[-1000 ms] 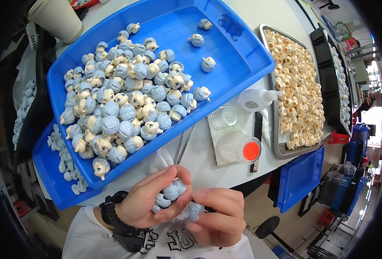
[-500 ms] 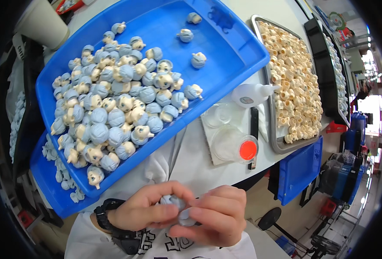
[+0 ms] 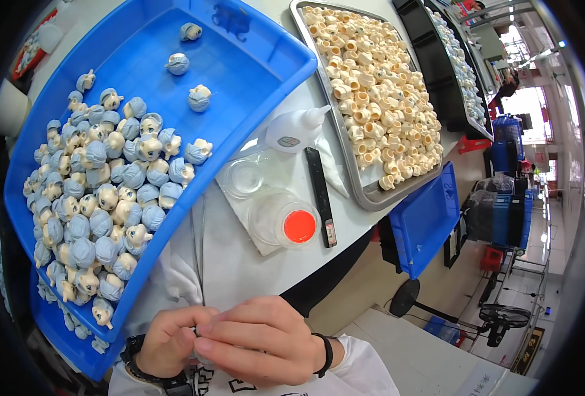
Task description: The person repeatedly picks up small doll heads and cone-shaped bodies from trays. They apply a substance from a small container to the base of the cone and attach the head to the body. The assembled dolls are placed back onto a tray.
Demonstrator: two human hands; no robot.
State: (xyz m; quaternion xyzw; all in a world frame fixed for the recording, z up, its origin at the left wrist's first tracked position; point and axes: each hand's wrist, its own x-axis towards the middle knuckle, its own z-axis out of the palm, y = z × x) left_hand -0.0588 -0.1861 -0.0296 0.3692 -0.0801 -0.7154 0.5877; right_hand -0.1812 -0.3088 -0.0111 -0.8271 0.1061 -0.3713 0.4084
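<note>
Left hand (image 3: 173, 340) and right hand (image 3: 259, 340) brought together on a small greyish piece (image 3: 201, 358), view mostly blocked

At the far left, a white cup (image 3: 10, 111) stands beside a large blue tray (image 3: 140, 76). That tray carries a crowd of small doll heads (image 3: 81, 253) with grey-blue hair; three lie apart from the heap toward its far end. A lower blue tray (image 3: 71, 356) shows under its near corner, holding loose grey-blue parts.

Right of the trays, at the near edge of the table, the left hand is curled closed around the greyish piece, of which only a sliver shows below the fingers. The right hand's fingertips meet it from the right; whether they pinch the piece or merely touch it cannot be told. A black band (image 3: 327, 356) circles the right wrist.

Beyond the hands, clear plastic cups (image 3: 245, 179) sit near a white squeeze bottle (image 3: 292, 129); one adjoins an orange-red disc (image 3: 300, 226). A slim black tool (image 3: 317, 191) lies just right of these.

Further right, a metal tray (image 3: 372, 202) is filled with hollow cream pieces (image 3: 372, 96). A black tray (image 3: 418, 38) with pale blue items stands beyond it.
</note>
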